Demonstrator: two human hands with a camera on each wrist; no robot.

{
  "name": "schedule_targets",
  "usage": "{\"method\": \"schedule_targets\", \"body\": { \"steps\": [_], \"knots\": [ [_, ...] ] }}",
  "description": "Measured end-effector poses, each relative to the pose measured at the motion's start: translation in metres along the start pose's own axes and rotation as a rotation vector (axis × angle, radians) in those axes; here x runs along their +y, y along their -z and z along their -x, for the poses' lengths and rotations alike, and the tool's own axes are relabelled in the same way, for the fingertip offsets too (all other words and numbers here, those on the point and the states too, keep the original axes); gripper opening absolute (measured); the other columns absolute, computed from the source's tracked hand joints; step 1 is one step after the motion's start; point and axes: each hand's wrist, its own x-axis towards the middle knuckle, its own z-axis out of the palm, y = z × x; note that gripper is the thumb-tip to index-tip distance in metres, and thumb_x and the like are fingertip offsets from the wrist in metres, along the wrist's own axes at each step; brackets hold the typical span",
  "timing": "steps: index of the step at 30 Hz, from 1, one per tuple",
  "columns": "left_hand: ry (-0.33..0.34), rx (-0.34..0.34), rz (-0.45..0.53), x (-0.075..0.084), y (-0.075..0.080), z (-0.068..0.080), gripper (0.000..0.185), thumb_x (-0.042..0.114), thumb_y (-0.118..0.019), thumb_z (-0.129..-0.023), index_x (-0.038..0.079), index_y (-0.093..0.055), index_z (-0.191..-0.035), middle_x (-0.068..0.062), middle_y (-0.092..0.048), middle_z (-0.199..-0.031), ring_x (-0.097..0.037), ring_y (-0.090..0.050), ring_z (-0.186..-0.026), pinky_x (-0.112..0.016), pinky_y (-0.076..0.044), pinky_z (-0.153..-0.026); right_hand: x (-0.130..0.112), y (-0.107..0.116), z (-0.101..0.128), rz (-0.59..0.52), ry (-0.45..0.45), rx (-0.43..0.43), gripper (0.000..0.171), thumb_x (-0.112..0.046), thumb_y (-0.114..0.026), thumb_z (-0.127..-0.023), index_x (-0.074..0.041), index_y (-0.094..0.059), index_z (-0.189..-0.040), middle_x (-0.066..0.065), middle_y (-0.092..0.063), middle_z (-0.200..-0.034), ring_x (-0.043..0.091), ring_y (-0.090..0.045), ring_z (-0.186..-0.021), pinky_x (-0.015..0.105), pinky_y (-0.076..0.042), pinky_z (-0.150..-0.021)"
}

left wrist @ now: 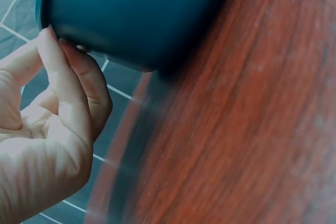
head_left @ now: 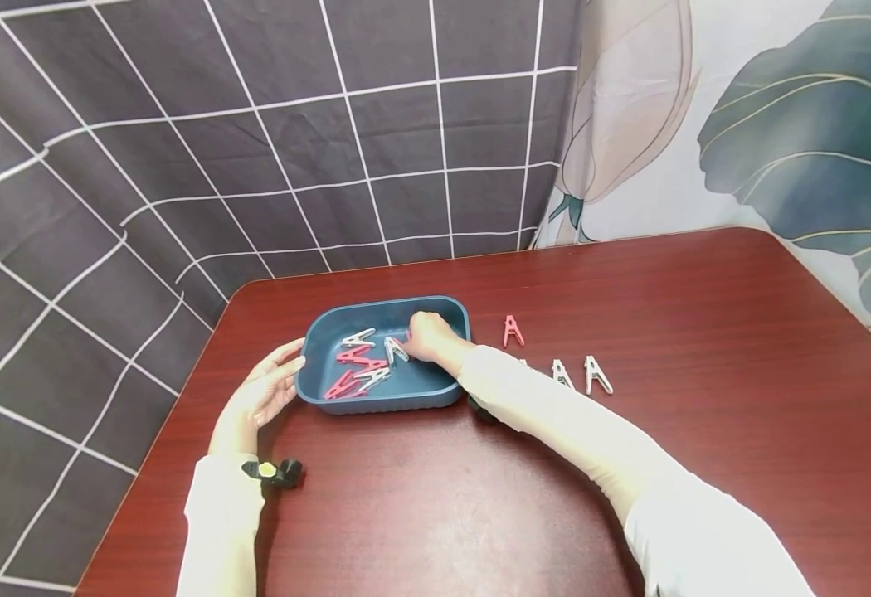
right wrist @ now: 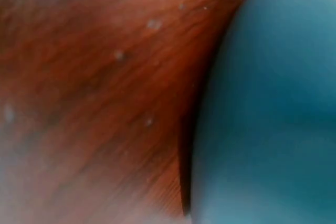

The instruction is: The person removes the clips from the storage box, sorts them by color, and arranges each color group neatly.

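A blue plastic basin (head_left: 386, 404) stands on the table, with several pink and white clothespins (head_left: 353, 356) lying in its left half. My left hand (head_left: 274, 385) holds the basin by its left end, bent fingers at the rim. In the left wrist view, the fingertips (left wrist: 48, 34) meet the outside wall just under the rim. Reaching over the basin's right side, my right hand (head_left: 433, 338) is inside with curled fingers. A bit of pink clothespin (head_left: 407, 335) shows at its fingertips, beside a white clothespin (head_left: 396, 349). The right wrist view shows only basin wall and table.
To the right of the basin, a pink clothespin (head_left: 513, 331) and white clothespins (head_left: 596, 376) lie on the red-brown table (head_left: 704, 348); the right sleeve (head_left: 555, 406) partly covers another. A dark checked cloth (head_left: 398, 133) hangs behind the table and along its left.
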Motion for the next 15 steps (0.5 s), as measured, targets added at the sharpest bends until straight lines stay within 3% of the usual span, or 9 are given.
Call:
{"method": "schedule_targets", "body": {
  "steps": [8, 15],
  "knots": [
    [0.0, 0.009, 0.002, -0.0021, 0.0005, -0.0008, 0.032, -0.001, -0.04, -0.1, 0.02, -0.059, -0.115, 0.002, -0.07, -0.092, -0.008, -0.068, -0.079, -0.019, -0.055, -0.07, 0.0016, -0.0026, -0.0023, 0.041, 0.033, -0.013, 0.031, -0.013, -0.065, -0.083, -0.01, -0.045, -0.059, 0.002, -0.04, -0.06, 0.018, -0.043, -0.062, 0.026, -0.034, -0.056],
    [0.001, -0.02, 0.017, 0.0004, -0.0003, -0.0009, 0.033, -0.003, -0.037, -0.1, 0.018, -0.057, -0.116, 0.001, -0.07, -0.092, -0.009, -0.069, -0.077, -0.019, -0.055, -0.069, -0.0006, -0.0011, 0.0011, 0.109, 0.005, -0.018, 0.009, -0.011, -0.063, -0.085, -0.002, -0.063, -0.085, 0.012, -0.059, -0.087, 0.023, -0.056, -0.081, 0.034, -0.047, -0.072]
  ]
}}
